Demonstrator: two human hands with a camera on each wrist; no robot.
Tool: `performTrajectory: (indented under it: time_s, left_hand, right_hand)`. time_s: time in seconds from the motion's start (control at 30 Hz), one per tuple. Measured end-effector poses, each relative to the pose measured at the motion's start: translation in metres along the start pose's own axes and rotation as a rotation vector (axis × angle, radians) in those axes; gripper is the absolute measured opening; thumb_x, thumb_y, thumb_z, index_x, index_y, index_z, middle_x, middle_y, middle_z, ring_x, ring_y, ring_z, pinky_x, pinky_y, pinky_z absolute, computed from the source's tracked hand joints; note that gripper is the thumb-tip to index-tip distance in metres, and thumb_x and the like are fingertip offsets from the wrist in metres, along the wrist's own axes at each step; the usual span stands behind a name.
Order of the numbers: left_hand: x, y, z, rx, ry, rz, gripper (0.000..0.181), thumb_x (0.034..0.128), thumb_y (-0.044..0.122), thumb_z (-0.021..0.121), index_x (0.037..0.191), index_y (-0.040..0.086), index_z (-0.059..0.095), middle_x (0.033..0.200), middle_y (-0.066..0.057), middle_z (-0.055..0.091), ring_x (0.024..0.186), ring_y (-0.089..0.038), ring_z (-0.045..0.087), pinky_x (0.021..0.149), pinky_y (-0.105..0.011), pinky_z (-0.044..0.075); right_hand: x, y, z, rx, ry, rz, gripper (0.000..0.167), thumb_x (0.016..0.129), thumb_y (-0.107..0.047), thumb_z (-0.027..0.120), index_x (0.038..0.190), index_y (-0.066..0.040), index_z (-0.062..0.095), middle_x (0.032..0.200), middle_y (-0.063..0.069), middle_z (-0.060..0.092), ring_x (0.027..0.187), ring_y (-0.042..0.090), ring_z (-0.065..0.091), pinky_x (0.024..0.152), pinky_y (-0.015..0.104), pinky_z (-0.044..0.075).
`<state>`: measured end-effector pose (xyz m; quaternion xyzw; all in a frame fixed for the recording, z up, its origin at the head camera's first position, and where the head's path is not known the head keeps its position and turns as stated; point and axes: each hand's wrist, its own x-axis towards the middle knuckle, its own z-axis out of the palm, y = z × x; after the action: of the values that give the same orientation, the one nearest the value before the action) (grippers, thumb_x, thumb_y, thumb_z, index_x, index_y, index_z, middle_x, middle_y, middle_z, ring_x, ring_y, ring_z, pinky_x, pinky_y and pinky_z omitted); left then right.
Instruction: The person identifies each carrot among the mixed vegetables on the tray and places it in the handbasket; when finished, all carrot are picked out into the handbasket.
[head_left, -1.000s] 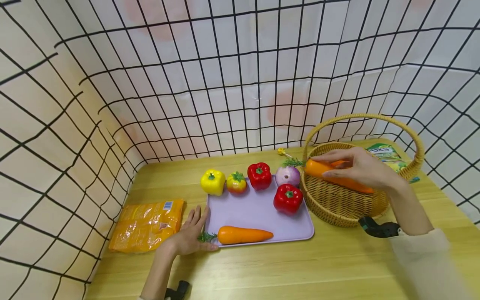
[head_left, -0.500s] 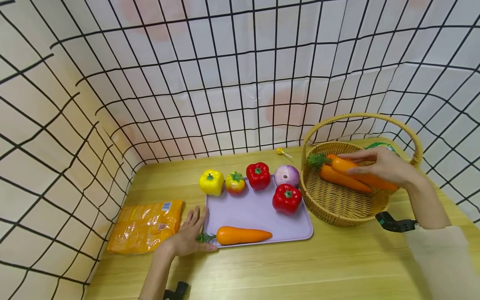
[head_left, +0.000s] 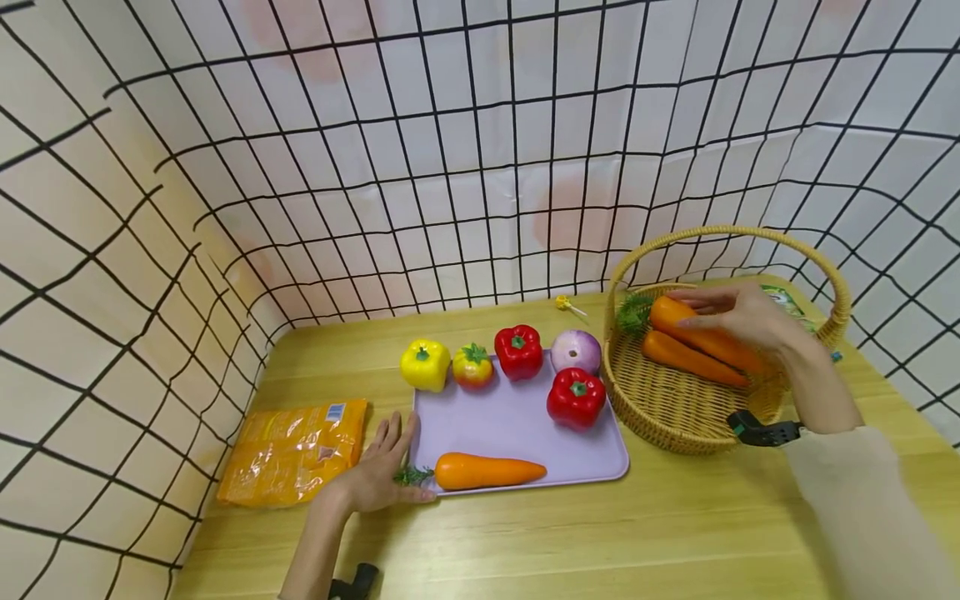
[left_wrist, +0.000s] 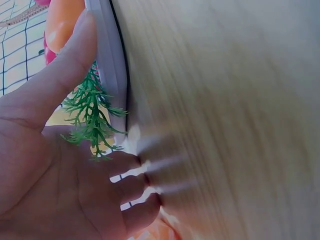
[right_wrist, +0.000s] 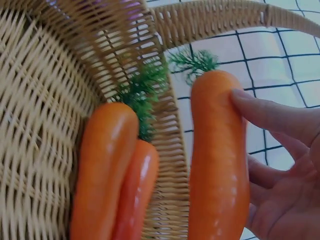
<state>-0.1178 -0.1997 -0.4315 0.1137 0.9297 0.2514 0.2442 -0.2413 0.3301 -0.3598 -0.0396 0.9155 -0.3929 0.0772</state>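
Observation:
In the head view my right hand [head_left: 750,315] holds an orange carrot [head_left: 693,329] over the wicker basket [head_left: 667,421], thumb on one side and fingers on the other. The right wrist view has this held carrot [right_wrist: 218,160] apart from two more carrots [right_wrist: 102,170] lying inside the basket. My left hand [head_left: 378,467] rests spread at the left edge of the lilac tray [head_left: 495,425]. Its thumb lies along the rim, by the green top [left_wrist: 92,110] of the carrot [head_left: 487,471] lying on the tray.
Around the tray's back and right are a yellow pepper [head_left: 425,365], a red-yellow tomato-like piece [head_left: 472,367], red peppers [head_left: 576,398] and a purple onion [head_left: 576,352]. An orange packet [head_left: 292,454] lies left. Behind the basket lies a green packet [head_left: 783,298]; a yellow lollipop [head_left: 564,303] lies beyond the onion.
My right hand has carried the carrot rightward from the basket's left rim to over its inside, drawing slightly back left in the last half second. My left hand stays put.

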Motion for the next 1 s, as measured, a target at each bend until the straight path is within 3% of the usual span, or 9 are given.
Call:
performTrajectory:
  time_s: [0.07,0.17,0.23,0.3,0.4,0.5,0.7,0.93,1.0]
  left_hand:
    - [0.001,0.000,0.001,-0.002,-0.002,0.002,0.123,0.0843,0.049,0.082,0.167,0.009,0.001,0.171,-0.026,-0.011,0.159,-0.050,-0.007,0.122,-0.075,0.012]
    - [0.002,0.000,0.001,-0.003,-0.005,0.004,0.122,0.0845,0.048,0.082,0.167,0.008,0.001,0.171,-0.026,-0.011,0.159,-0.050,-0.008,0.123,-0.074,0.011]
    - [0.002,0.000,0.002,-0.003,-0.005,0.003,0.122,0.0843,0.048,0.083,0.167,0.008,0.002,0.172,-0.026,-0.011,0.159,-0.050,-0.007,0.124,-0.074,0.011]
    - [0.002,-0.001,0.002,-0.002,-0.003,-0.001,0.123,0.0840,0.048,0.083,0.167,0.008,0.002,0.171,-0.026,-0.011,0.159,-0.049,-0.007,0.124,-0.074,0.011]
    - [0.002,-0.001,0.001,-0.002,0.001,-0.003,0.123,0.0835,0.048,0.083,0.167,0.008,0.002,0.171,-0.027,-0.010,0.159,-0.050,-0.007,0.123,-0.074,0.012]
    - [0.001,-0.001,0.001,0.000,0.003,-0.002,0.123,0.0836,0.048,0.083,0.167,0.008,0.002,0.171,-0.027,-0.010,0.159,-0.050,-0.007,0.123,-0.074,0.012]
    - [0.001,-0.001,0.000,0.002,0.005,0.002,0.124,0.0838,0.049,0.083,0.167,0.008,0.001,0.171,-0.028,-0.010,0.158,-0.051,-0.007,0.123,-0.074,0.012]
    - [0.001,-0.001,0.000,0.005,0.001,-0.009,0.124,0.0838,0.049,0.083,0.167,0.008,0.001,0.171,-0.027,-0.011,0.159,-0.050,-0.007,0.123,-0.074,0.012]
    - [0.001,-0.001,0.000,0.004,0.001,-0.008,0.124,0.0837,0.049,0.083,0.167,0.008,0.001,0.171,-0.027,-0.011,0.159,-0.050,-0.007,0.123,-0.074,0.012]
  right_hand:
    - [0.002,0.003,0.001,0.036,0.015,0.020,0.071,0.091,-0.051,0.076,0.152,-0.020,0.055,0.154,0.019,0.054,0.138,0.035,0.052,0.115,0.062,0.040]
    - [0.004,0.006,0.000,0.076,0.069,0.045,0.073,0.090,-0.055,0.075,0.152,-0.023,0.053,0.160,0.016,0.047,0.129,0.014,0.055,0.117,0.060,0.039]
    - [0.004,0.007,0.000,0.079,0.094,0.047,0.072,0.090,-0.057,0.074,0.152,-0.025,0.054,0.161,0.012,0.047,0.119,0.001,0.055,0.114,0.048,0.046]
    - [0.005,0.006,0.001,0.074,0.078,0.032,0.070,0.090,-0.054,0.075,0.151,-0.025,0.056,0.160,0.010,0.049,0.116,-0.003,0.054,0.109,0.038,0.049]
    - [0.005,0.004,0.005,0.026,-0.002,0.001,0.066,0.092,-0.048,0.076,0.149,-0.021,0.058,0.155,0.013,0.055,0.129,0.016,0.057,0.106,0.038,0.048]
    - [0.006,0.005,0.011,-0.044,-0.093,-0.029,0.062,0.092,-0.043,0.078,0.146,-0.017,0.061,0.150,0.018,0.059,0.137,0.037,0.052,0.106,0.049,0.046]
    - [0.008,0.006,0.020,-0.168,-0.160,-0.081,0.054,0.090,-0.041,0.080,0.139,-0.022,0.068,0.148,0.018,0.060,0.130,0.031,0.054,0.095,0.033,0.043]
    - [0.015,0.005,0.030,-0.131,-0.250,-0.143,0.048,0.089,-0.026,0.082,0.133,-0.009,0.071,0.134,0.022,0.069,0.123,0.041,0.066,0.103,0.048,0.054]
    - [0.018,0.006,0.033,-0.141,-0.273,-0.152,0.047,0.089,-0.024,0.082,0.132,-0.008,0.072,0.130,0.022,0.071,0.122,0.040,0.066,0.101,0.043,0.055]
